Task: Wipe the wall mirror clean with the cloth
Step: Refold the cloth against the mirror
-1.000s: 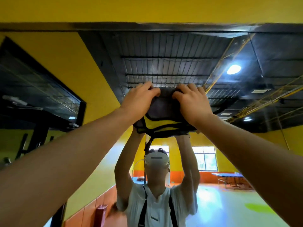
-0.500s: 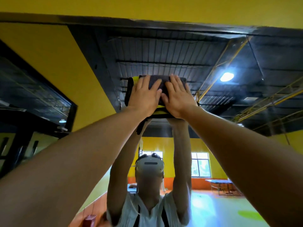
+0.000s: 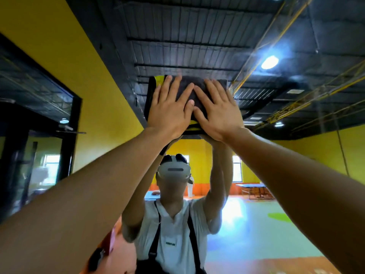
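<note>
One cloth (image 3: 185, 89), dark grey with a yellow band and black edging at its left side and lower edge, folded into a flat pad and pressed against the wall mirror (image 3: 197, 46) high overhead. Two hands on it, side by side. Left hand (image 3: 169, 113) flat on the left half, fingers spread and pointing up, not curled round anything. Right hand (image 3: 219, 113) flat on the right half, fingers likewise splayed, thumb touching the left thumb at the middle of the cloth. Above the fingertips, only a narrow strip of cloth showing. Below the wrists, in the glass, one reflected person in a white shirt (image 3: 173, 234) with two dark straps and a white headset (image 3: 173, 172), arms raised to the same cloth. Right of the right hand, one bright ceiling lamp (image 3: 269, 62) reflected. Left of the left hand, yellow wall (image 3: 65, 42) and one dark-framed opening (image 3: 39, 99).
</note>
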The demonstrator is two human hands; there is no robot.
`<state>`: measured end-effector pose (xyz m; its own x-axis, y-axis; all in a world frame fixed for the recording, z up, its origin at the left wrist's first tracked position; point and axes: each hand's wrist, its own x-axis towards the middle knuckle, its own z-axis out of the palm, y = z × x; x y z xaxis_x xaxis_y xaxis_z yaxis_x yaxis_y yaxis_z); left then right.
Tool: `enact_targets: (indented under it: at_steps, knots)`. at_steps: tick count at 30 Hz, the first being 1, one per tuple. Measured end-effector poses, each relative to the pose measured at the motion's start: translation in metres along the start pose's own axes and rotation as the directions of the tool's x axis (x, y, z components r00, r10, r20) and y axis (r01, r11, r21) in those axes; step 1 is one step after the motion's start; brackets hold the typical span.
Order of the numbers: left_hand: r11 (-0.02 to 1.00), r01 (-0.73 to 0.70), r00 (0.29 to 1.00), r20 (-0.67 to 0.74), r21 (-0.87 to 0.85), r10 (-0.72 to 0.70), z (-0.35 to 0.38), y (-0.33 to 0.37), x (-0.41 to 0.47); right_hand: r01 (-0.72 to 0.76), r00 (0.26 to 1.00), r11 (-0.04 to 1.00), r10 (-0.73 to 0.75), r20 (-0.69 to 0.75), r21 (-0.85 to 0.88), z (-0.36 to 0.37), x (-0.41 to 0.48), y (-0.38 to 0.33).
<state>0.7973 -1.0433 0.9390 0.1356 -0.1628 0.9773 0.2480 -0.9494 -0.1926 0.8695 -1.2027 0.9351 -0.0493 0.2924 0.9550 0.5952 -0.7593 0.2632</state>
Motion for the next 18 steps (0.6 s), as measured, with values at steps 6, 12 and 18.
enact_targets:
  at_steps: [6, 12, 18]
  knots:
    - [0.998, -0.055, 0.998, -0.027, -0.023, 0.055, 0.014, 0.015, -0.103, 0.016, 1.000, 1.000, -0.016, 0.019, -0.027, 0.013, -0.103, -0.027]
    - [0.990, -0.135, 0.991, 0.019, -0.041, 0.136, 0.019, 0.038, -0.209, 0.033, 0.999, 0.999, -0.033, -0.016, -0.040, 0.030, -0.213, -0.049]
    - [0.970, -0.203, 0.964, 0.145, -0.131, 0.221, 0.019, 0.069, -0.339, 0.091, 0.995, 0.996, -0.091, -0.043, -0.002, 0.043, -0.344, -0.071]
